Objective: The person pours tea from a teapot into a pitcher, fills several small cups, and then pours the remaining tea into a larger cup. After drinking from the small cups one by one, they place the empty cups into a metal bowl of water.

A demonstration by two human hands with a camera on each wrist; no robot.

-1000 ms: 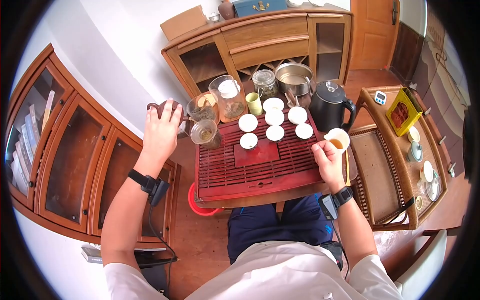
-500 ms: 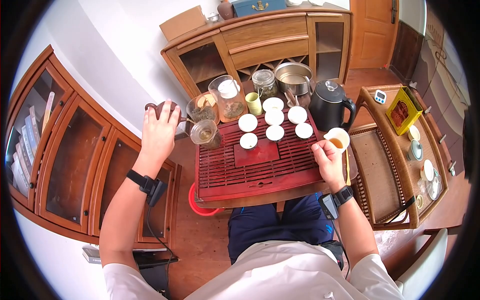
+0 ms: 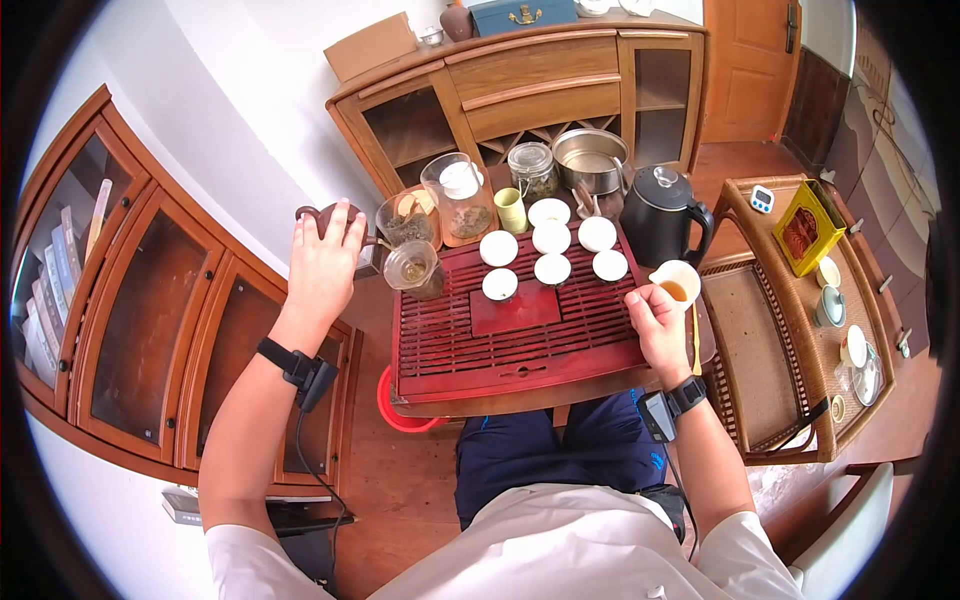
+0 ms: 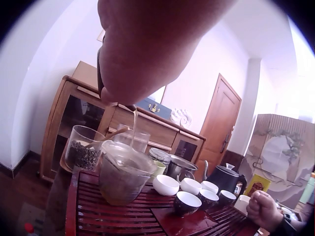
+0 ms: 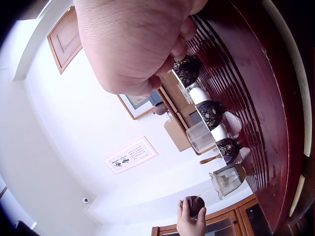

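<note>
Past the tray's (image 3: 450, 380) left edge, the left hand (image 3: 322, 265) grips one dark teapot (image 5: 196, 206), its stream meeting a glass vessel (image 3: 428, 284); two glass containers (image 3: 468, 217) crowd behind. The curled right hand (image 3: 660, 328) holds a white pitcher (image 3: 684, 273) by the right edge, near a black kettle (image 3: 655, 228). Six cups (image 3: 552, 268) leave slats before the front edge.

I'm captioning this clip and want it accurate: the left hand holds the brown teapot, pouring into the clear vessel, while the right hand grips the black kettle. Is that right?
Not quite: the right hand holds the white pitcher, not the black kettle, as the head view shows. The left hand does hold the brown teapot, pouring into the clear vessel.
</note>
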